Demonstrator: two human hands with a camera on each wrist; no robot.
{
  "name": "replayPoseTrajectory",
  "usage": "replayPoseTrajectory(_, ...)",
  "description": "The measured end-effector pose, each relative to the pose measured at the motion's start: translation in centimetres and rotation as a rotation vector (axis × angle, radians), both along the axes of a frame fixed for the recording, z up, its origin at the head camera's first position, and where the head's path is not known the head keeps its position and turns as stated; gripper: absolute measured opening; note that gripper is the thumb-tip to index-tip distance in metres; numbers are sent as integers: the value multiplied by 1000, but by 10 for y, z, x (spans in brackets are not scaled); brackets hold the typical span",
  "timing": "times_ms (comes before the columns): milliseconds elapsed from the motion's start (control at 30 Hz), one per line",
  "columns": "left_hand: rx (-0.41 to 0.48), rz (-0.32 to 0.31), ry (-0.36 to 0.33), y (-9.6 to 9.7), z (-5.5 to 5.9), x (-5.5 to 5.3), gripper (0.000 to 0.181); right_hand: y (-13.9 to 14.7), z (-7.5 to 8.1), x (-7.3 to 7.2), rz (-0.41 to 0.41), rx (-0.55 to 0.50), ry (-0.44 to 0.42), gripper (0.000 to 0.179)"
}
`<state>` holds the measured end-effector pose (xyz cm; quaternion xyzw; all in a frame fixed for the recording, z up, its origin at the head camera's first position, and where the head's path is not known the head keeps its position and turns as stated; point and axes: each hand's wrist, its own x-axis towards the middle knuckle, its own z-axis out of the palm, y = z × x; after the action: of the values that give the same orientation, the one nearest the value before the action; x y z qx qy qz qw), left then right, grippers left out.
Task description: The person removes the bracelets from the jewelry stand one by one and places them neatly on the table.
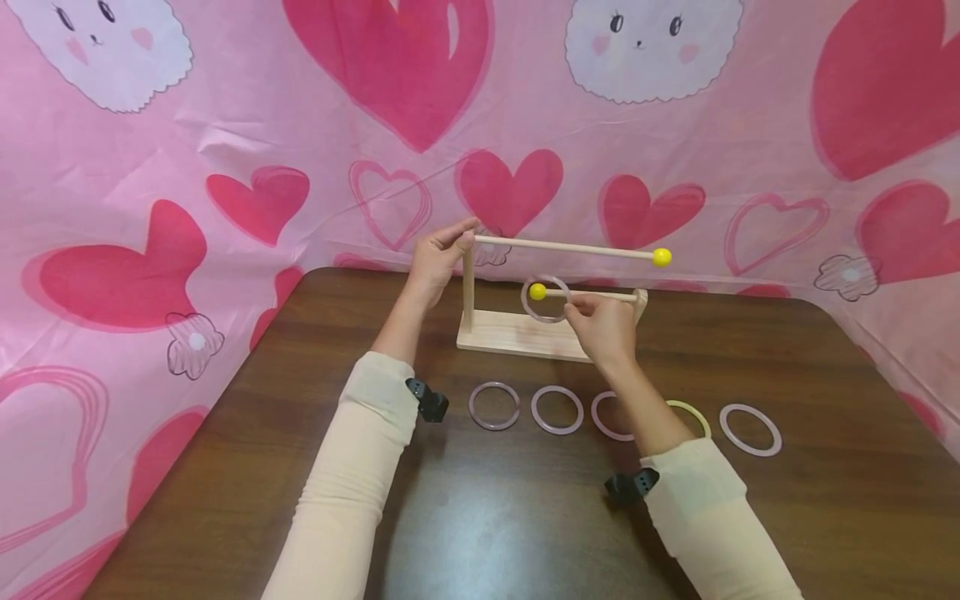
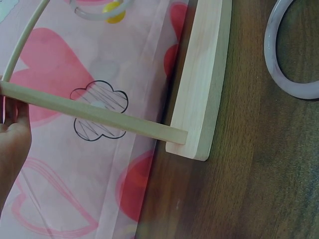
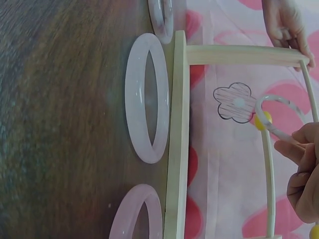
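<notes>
A pale wooden stand [image 1: 510, 335] has a flat base and two posts, each carrying a horizontal rod tipped with a yellow ball. My left hand [image 1: 433, 265] grips the top of the taller left post, where the upper rod [image 1: 566, 245] begins. With thumb and fingers, my right hand [image 1: 606, 329] pinches a pale translucent ring [image 1: 545, 321] at the yellow ball [image 1: 537, 292] of the lower rod. In the head view the ring frames that ball; whether it is threaded over it I cannot tell. The right hand partly covers the lower rod and base.
On the brown table [image 1: 480, 517], in front of the stand, lies a row of rings: pale purple ones [image 1: 534, 410], a yellow-green one [image 1: 699, 414] partly behind my right forearm, and a pinkish one [image 1: 761, 452] at the right end. A pink heart-patterned cloth [image 1: 360, 100] hangs behind.
</notes>
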<state>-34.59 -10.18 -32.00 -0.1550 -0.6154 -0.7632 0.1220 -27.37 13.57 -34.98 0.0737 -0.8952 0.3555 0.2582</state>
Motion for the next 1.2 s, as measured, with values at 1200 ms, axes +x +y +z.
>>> replayPoseTrajectory(1200, -4, 24, 1, 1, 0, 1, 31, 52, 14, 8, -135, -113, -52, 17)
